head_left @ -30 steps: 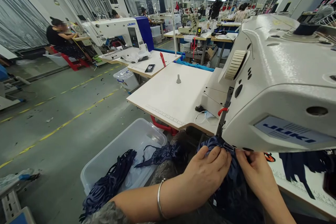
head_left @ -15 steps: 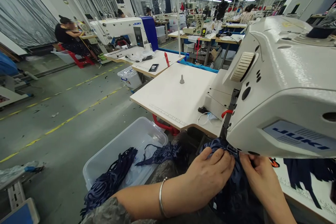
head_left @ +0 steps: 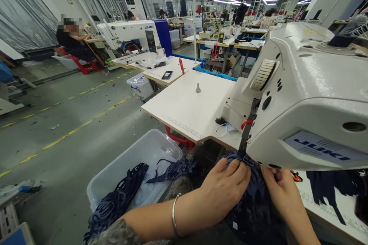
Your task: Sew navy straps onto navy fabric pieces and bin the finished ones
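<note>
A navy patterned fabric piece (head_left: pixel 253 195) hangs in folds below the head of a white JUKI sewing machine (head_left: pixel 310 84). My left hand (head_left: pixel 225 185), its wrist ringed by a silver bangle (head_left: pixel 174 216), is bent over the fabric's upper edge, fingers close together and gripping it. On the other side, under the machine head, my right hand (head_left: pixel 280 185) pinches the fabric between thumb and fingers. A small dark buckle-like part (head_left: pixel 249 160) shows on the fabric between both hands. The needle area is partly hidden.
At lower left stands a clear plastic bin (head_left: pixel 97 182) with navy fabric bundles (head_left: pixel 119 195). Navy strips (head_left: pixel 324 187) and orange-handled scissors (head_left: pixel 296 176) lie right of the machine. A peg (head_left: pixel 198 88) stands on the white tabletop (head_left: pixel 178 103). Another person (head_left: pixel 70 38) sits far left.
The whole view has shifted slightly. Both hands keep nearly the same hold on the navy fabric beside the needle area, with only a small movement.
</note>
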Demonstrator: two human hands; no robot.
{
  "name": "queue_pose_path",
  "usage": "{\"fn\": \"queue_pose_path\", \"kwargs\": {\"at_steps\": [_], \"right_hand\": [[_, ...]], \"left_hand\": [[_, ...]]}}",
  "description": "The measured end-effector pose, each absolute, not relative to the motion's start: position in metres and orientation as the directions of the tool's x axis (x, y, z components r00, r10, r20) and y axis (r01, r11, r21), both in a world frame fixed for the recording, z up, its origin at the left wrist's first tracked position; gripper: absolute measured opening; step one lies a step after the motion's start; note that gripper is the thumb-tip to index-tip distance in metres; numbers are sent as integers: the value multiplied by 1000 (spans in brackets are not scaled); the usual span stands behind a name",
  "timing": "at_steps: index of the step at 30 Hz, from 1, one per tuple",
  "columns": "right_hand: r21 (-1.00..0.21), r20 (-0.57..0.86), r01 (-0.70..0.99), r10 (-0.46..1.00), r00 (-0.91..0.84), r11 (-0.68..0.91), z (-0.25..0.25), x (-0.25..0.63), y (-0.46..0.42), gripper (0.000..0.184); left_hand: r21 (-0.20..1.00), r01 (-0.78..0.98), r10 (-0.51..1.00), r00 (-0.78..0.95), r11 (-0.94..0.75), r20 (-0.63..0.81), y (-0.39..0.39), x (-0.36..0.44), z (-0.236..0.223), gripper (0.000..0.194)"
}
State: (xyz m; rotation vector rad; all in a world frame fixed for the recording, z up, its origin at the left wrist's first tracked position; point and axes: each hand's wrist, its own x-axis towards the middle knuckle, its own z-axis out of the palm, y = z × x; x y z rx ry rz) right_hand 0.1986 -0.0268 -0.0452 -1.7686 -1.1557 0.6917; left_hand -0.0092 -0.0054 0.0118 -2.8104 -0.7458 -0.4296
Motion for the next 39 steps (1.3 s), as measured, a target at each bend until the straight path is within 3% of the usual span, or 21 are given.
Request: {"fn": "queue_pose_path", "kwargs": {"at_steps": [9, 13, 17, 19, 22, 24, 26, 29, 31, 32, 33, 34, 37, 39], "right_hand": [[-972, -106, 154, 911, 399, -180, -90, 206, -41, 45], [-987, -155, -87, 953, 260, -137, -109, 190, -62, 55], [-964, -232, -167, 960, 156, -205, -113, 210, -78, 50], [-957, -254, -182, 955, 154, -225, -102, 235, -83, 44], [-994, -101, -56, 961, 257, -90, -62, 253, -95, 43], [-981, 46, 193, 987, 153, 16, -28, 240, -101, 37], [-910, 87, 403, 995, -52, 100, 2, 216, -103, 27], [-850, 95, 500, 981, -168, 168, 24, 198, -99, 22], [-864, 81, 502, 995, 49, 46, 19, 217, -91, 30], [-861, 70, 502, 959, 275, -81, 11, 234, -86, 33], [-836, 84, 501, 851, 519, -224, 1, 254, -80, 34], [-818, 101, 496, 775, 624, -293, -10, 276, -72, 34], [-780, 131, 472, 631, 765, -411, -45, 329, -50, 25], [-778, 142, 457, 587, 797, -432, -63, 345, -38, 21]], "left_hand": [[-108, 475, 420, 847, -873, 326, -4, -6, 7, 39], [-110, 479, 426, 847, -871, 318, -2, -2, 2, 38], [-59, 448, 422, 872, -892, 248, -5, -10, 13, 44], [32, 416, 414, 890, -909, 192, -11, -17, 27, 49], [272, 310, 363, 916, -911, 171, -22, -23, 45, 49], [435, 235, 360, 904, -869, 231, -27, -18, 48, 55], [616, 165, 403, 875, -770, 269, -29, -5, 42, 61], [839, 161, 480, 868, -519, 131, -28, 13, 27, 40], [883, 248, 544, 839, -398, 9, -22, 16, 19, 29], [884, 288, 586, 810, -368, -19, -18, 15, 17, 28], [881, 310, 627, 778, -357, -20, -14, 13, 16, 25], [875, 319, 661, 751, -363, 0, -10, 9, 16, 21], [800, 352, 700, 705, -486, 115, 4, 2, 17, 16], [662, 410, 689, 688, -628, 228, 10, 1, 15, 18]]}}
